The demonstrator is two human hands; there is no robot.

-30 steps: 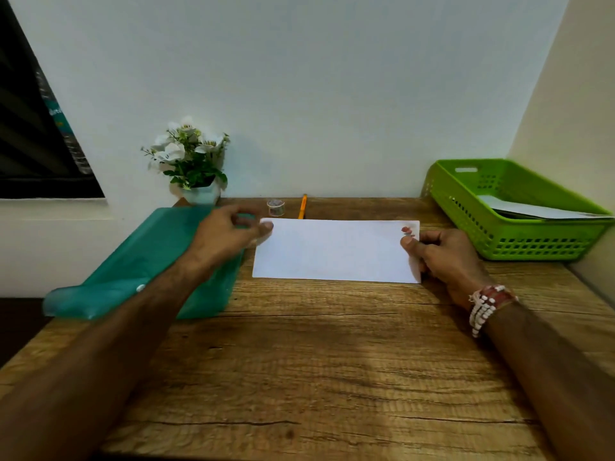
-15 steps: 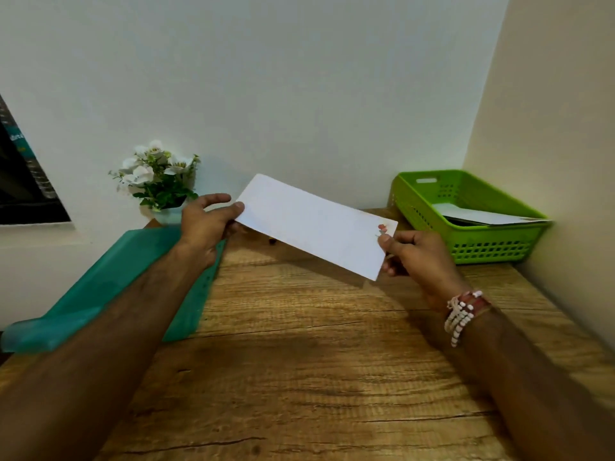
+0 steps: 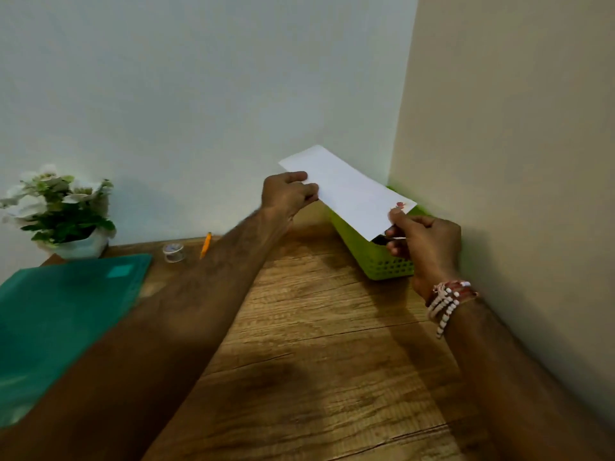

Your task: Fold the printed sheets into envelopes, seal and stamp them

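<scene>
L hand (image 3: 289, 194) & R hand (image 3: 424, 242) pinch 1 envelope (image 3: 349, 194) | 1 stamp (image 3: 401, 205) | 1 basket (image 3: 376, 257) behind

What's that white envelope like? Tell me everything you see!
The envelope is a long, plain white paper rectangle, flat, with a small red stamp at its right end. It is held in the air, sloping down to the right, above the green basket. The left hand pinches its left end; the right hand pinches the right end, by the stamp.
</scene>
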